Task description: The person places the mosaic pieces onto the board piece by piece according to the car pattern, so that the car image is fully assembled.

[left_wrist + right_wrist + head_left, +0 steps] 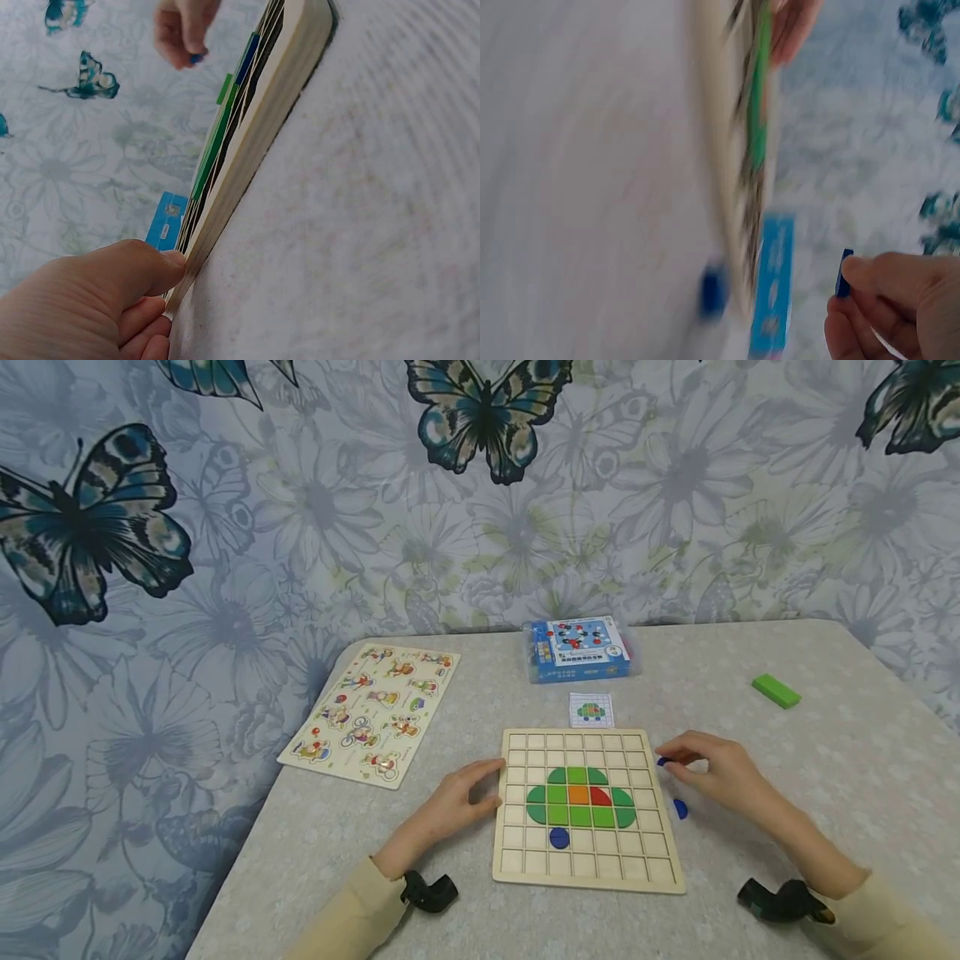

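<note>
A wooden grid board (517,864) lies on the table, bearing green, orange and red tiles in a rounded pattern, with a blue disc (559,838) made of two halves below it. My left hand (453,806) touches the board's left edge, thumb and forefinger spread apart along it. Just off the upper right edge, my right hand (716,768) pinches a small blue piece (844,274) between thumb and fingers; its full outline is hidden. A blue half-disc (680,809) lies on the table below that hand, beside the board.
A small pattern card (592,711) lies behind the board, with a blue box (581,649) farther back. An illustrated puzzle board (371,714) is at the left. One green block (776,691) sits at the far right. The butterfly-patterned wall borders the table's back.
</note>
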`<control>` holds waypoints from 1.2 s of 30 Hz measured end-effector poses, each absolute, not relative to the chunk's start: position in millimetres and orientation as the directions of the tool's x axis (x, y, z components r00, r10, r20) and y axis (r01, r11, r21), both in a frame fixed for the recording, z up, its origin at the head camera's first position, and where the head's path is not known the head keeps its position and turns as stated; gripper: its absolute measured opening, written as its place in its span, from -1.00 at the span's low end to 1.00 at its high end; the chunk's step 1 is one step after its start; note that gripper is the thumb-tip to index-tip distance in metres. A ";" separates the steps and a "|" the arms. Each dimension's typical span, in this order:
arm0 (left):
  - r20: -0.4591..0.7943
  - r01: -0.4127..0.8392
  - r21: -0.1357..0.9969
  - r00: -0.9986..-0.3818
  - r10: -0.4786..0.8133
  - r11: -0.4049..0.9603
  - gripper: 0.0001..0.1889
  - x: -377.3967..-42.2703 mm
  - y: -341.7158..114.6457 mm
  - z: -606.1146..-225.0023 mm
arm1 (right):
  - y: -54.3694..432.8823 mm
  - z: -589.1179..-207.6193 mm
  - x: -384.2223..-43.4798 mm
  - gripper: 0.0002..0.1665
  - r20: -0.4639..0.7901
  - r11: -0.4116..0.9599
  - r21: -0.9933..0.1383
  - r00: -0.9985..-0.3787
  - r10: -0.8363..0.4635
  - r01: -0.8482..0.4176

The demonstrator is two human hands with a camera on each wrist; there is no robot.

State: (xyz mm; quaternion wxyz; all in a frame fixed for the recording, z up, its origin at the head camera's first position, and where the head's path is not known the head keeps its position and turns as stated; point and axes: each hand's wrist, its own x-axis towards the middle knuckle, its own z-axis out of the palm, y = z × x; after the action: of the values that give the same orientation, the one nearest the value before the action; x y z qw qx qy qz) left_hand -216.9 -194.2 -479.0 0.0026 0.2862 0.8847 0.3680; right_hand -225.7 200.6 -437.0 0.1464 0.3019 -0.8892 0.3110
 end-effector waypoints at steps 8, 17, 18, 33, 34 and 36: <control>0.206 0.512 0.650 -0.831 0.517 0.562 -0.42 -217.2 -192.7 -478.5 | 154.6 -423.3 -197.4 -0.68 0.478 0.442 -0.544 -0.696 -0.536 -0.713; 0.207 0.506 0.656 -0.835 0.510 0.561 -0.42 -216.1 -192.6 -478.2 | 131.9 -449.4 -184.2 -0.74 0.391 0.389 -0.608 -0.688 -0.611 -0.692; 0.207 0.506 0.656 -0.834 0.511 0.560 -0.42 -216.2 -192.6 -478.0 | 131.0 -451.9 -183.6 -0.75 0.373 0.400 -0.605 -0.689 -0.622 -0.689; 0.202 0.501 0.658 -0.836 0.510 0.562 -0.42 -215.5 -193.2 -476.9 | 129.8 -457.2 -177.2 -0.78 0.277 0.523 -0.510 -0.706 -0.652 -0.683; 0.203 0.502 0.659 -0.836 0.510 0.561 -0.42 -215.4 -193.4 -477.1 | 129.5 -457.5 -176.9 -0.78 0.282 0.520 -0.507 -0.702 -0.654 -0.688; 0.202 0.500 0.659 -0.837 0.508 0.562 -0.42 -215.3 -193.6 -477.3 | 129.3 -457.7 -176.5 -0.78 0.289 0.515 -0.501 -0.695 -0.658 -0.695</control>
State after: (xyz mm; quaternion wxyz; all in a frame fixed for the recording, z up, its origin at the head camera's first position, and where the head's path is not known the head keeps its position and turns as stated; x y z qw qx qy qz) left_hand -215.3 -193.6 -477.3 0.0054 0.2853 0.8837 0.3711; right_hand -176.5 129.3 -457.7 0.0313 0.3890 -0.8697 0.3022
